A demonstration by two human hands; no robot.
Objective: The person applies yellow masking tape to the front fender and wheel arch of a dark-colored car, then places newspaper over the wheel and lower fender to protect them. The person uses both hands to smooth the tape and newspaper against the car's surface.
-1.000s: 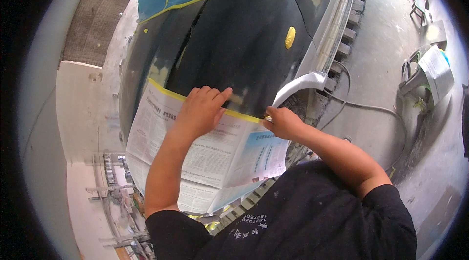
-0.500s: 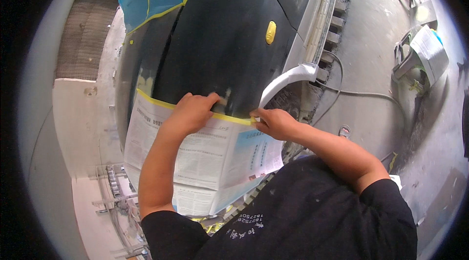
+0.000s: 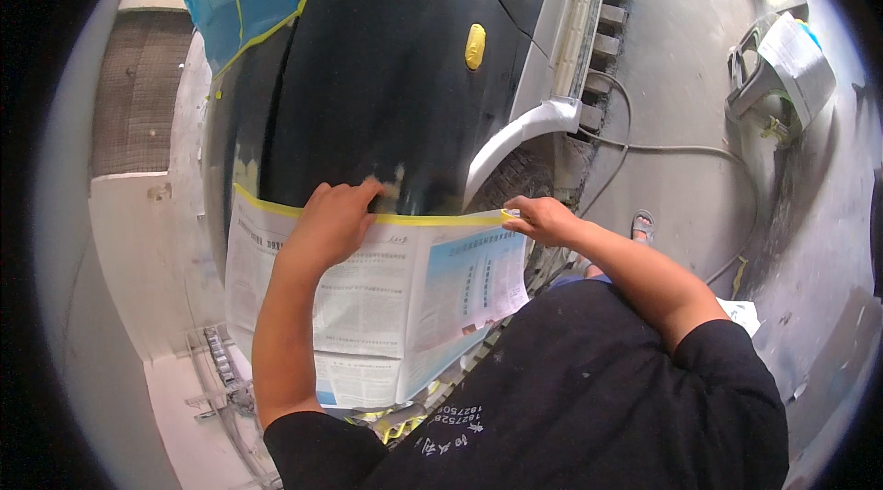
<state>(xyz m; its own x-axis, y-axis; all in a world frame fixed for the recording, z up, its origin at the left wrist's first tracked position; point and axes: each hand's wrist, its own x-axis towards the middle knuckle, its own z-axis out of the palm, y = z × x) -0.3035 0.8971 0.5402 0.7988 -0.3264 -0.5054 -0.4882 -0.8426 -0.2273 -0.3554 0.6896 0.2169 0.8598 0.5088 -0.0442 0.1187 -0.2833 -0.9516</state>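
Note:
A sheet of newspaper (image 3: 359, 306) hangs from the edge of a dark car body panel (image 3: 368, 103), with yellow masking tape (image 3: 418, 220) along its top. My left hand (image 3: 333, 225) rests on this taped edge, fingers reaching onto the panel beside a pale sanded patch. Nothing shows in its grip, though its palm side is hidden. At the sheet's upper right corner, my right hand (image 3: 544, 219) is closed, pinching the taped end of the newspaper. That corner is drawn out past the panel, near the white wheel arch edge (image 3: 524, 126).
Blue plastic film (image 3: 248, 2) edged in yellow tape covers part of the car at upper left. A yellow-taped oval (image 3: 475, 46) sits on the panel. A hose (image 3: 681, 149) crosses the floor on the right, near a grey part with paper on it (image 3: 782, 71).
My right hand has moved rightward with the taped corner, pulling the newspaper's top edge straighter and beyond the panel. My left hand stays on the taped edge. The whole view has shifted slightly.

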